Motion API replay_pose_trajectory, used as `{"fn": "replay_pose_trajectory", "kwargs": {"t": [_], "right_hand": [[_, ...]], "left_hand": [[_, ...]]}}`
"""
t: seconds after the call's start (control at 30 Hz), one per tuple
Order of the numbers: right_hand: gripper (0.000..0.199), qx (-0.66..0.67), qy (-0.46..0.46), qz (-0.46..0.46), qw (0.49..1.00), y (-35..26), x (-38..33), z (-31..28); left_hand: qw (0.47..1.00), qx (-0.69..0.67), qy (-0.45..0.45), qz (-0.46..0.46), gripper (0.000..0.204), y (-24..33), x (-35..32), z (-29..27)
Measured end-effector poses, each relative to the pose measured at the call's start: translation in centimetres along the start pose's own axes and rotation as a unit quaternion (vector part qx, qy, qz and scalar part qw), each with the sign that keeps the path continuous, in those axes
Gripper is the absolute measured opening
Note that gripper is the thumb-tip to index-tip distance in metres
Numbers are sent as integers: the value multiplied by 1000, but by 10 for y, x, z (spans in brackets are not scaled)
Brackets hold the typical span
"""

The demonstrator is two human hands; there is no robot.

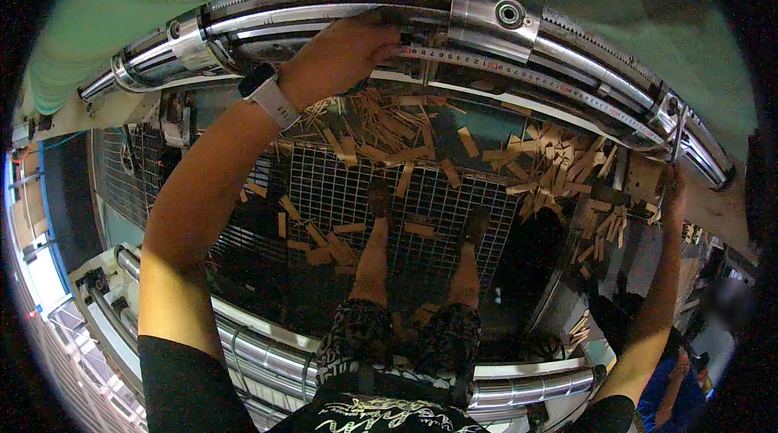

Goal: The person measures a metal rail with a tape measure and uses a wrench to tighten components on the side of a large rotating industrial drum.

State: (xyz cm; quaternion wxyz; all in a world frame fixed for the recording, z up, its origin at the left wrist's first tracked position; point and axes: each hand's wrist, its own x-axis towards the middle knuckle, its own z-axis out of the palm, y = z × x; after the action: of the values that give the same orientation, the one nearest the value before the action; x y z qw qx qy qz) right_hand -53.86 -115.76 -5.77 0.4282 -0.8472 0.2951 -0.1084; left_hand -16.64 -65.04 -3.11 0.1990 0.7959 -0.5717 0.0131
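A white tape measure (527, 75) is stretched along a long shiny metal shaft (389, 20) that has a toothed rack and clamp collars. My left hand (356, 42), with a watch on its wrist, is closed at the tape's left end, its fingertips against the shaft's underside. Far to the right, my right hand (674, 174) is raised to the shaft where the tape's other end runs; its fingers look closed on the tape, though they are small and dark here. A metal collar block (496, 21) with a round bolt sits on the shaft between my hands.
Cut cardboard strips (559, 162) lie heaped below the shaft and scattered over the metal grating (324, 182) under my feet. Metal rollers (271, 360) run behind my legs. Green sheeting (121, 20) is beyond the shaft. Another person in blue (677, 384) is at the lower right.
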Motion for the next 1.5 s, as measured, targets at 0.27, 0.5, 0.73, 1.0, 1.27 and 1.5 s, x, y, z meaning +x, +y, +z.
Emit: {"fn": "replay_pose_trajectory", "kwargs": {"t": [0.27,0.5,0.73,1.0,1.27,1.5], "right_hand": [[57,38,-36,13,999,34,7,-37],[68,-14,-78,-38,996,-45,10,7],[41,10,14,20,1000,48,26,-53],[29,-9,44,82,996,36,42,-39],[32,39,4,46,998,62,47,-67],[32,186,62,102,975,24,34,-36]], "left_hand": [[998,-9,-53,-14,15,0,7,1],[998,19,-52,-18,18,-13,-5,5],[1000,9,-18,-20,20,-3,3,7],[998,60,-12,1,22,-10,1,12],[998,58,-22,-11,19,-5,5,9],[999,35,1,-5,20,-14,4,20]]}}
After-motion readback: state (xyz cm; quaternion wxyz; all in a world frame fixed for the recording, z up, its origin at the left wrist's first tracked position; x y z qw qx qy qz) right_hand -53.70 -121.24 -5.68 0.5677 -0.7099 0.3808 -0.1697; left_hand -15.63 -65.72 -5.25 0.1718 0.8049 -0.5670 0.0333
